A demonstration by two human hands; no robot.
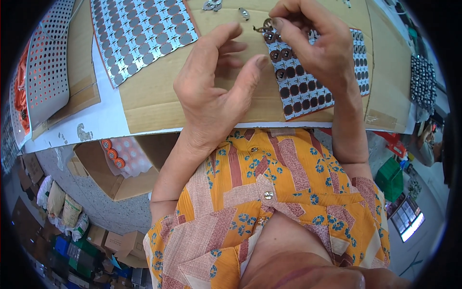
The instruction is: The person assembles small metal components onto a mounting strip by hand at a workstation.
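Observation:
My left hand [211, 91] hovers over the cardboard-covered table, fingers curved and apart, with nothing in it. My right hand [322, 43] is closed in a pinch above the far left corner of a sheet with dark round spots [308, 86]. A small dark metal piece [263, 28] shows at its thumb and fingertips; its exact shape is hard to make out. Several round metal parts [281, 73] sit on spots along that sheet's left side. The right hand and wrist hide part of the sheet. Small shiny metal parts [244, 14] lie loose beyond my left hand.
A second sheet with grey discs [144, 36] lies at the far left. Beside it stands a perforated white basket [50, 62] with red material. A bunch of dark shiny beads [423, 82] is at the right edge. Below the table's left side, an open cardboard box [98, 176] holds orange-and-white round items.

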